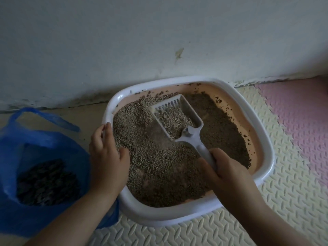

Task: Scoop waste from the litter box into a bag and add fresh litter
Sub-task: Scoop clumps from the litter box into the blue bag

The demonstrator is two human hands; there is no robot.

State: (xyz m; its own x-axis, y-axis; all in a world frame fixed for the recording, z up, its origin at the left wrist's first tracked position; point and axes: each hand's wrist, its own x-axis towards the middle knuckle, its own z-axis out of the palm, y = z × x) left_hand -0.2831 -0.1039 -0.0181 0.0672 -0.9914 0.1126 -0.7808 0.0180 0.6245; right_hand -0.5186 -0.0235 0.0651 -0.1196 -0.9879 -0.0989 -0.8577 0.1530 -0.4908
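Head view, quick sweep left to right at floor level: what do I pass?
Blue bag → left hand gripping the litter box rim → scoop loaded with litter → right hand on its handle → pink mat tile.

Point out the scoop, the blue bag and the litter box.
scoop (192,134): head view, on the white neck between basket and handle.
blue bag (53,141): head view, on its upper plastic wall.
litter box (268,157): head view, on the white right-hand rim.
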